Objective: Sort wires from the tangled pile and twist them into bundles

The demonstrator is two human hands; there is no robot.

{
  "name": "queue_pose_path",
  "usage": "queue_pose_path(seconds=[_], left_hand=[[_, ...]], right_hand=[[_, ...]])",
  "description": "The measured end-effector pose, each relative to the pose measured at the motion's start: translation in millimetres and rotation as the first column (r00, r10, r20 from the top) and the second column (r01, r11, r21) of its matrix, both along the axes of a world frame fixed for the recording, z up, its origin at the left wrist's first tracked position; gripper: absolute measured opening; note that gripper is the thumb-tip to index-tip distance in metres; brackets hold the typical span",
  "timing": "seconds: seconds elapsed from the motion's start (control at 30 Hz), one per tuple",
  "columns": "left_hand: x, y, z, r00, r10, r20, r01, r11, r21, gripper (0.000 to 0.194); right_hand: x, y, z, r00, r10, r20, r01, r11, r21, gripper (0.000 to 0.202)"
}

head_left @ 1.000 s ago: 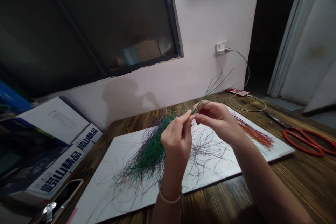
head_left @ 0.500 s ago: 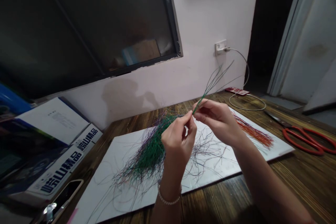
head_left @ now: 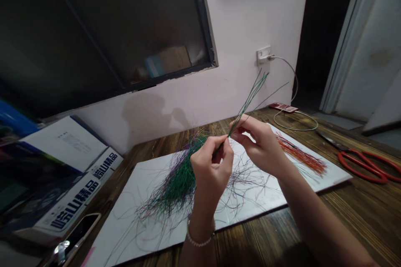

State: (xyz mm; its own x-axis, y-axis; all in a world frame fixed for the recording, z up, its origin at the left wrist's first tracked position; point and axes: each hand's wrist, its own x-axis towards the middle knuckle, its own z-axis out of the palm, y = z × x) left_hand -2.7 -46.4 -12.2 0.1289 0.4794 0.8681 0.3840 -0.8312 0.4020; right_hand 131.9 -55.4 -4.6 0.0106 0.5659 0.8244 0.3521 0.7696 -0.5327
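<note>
Several thin green wires fan upward from between my hands. My left hand pinches their lower end between thumb and fingers. Close beside it, my right hand has its thumb and forefinger closed at the wires just above that grip; the fingertips are partly hidden. Behind my left hand lies a tangled heap of green and purple wires on a white board. Loose dark wires are scattered over the board below my hands. A bundle of orange and purple wires lies on the board's right side.
Red-handled scissors lie on the wooden table at the right. At the back, a red device sits by a white cable running to the wall socket. Boxes and a phone are at the left.
The wires' tips have shifted slightly left, and one wire stands out more to the right. My left hand has moved slightly left and down, its pinch kept on the wires.
</note>
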Motion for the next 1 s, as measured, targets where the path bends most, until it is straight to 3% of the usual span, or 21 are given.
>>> queue_pose_path(seconds=[0.23,0.7,0.9,0.93,1.0], left_hand=[[-7,3,2.6,0.979,-0.170,0.111,0.196,0.937,-0.289,0.010],[-14,5,11.5,0.954,-0.260,0.147,0.298,0.840,-0.454,0.014],[-26,14,12.7,0.901,-0.363,0.236,0.431,0.703,-0.565,0.016],[-26,16,11.9,0.903,-0.357,0.237,0.428,0.705,-0.565,0.015],[-25,19,9.4,0.934,-0.294,0.204,0.358,0.770,-0.528,0.014]], right_hand=[[-1,2,-1.6,0.995,-0.041,0.096,0.040,0.999,0.019,0.022],[0,6,-4.3,0.976,-0.049,0.215,0.047,0.999,0.013,0.022],[-2,12,-6.2,0.978,0.029,0.208,-0.047,0.996,0.082,0.019],[-3,14,-7.1,0.983,0.039,0.181,-0.051,0.997,0.066,0.018],[-5,19,-8.9,0.995,0.043,0.089,-0.042,0.999,-0.017,0.015]])
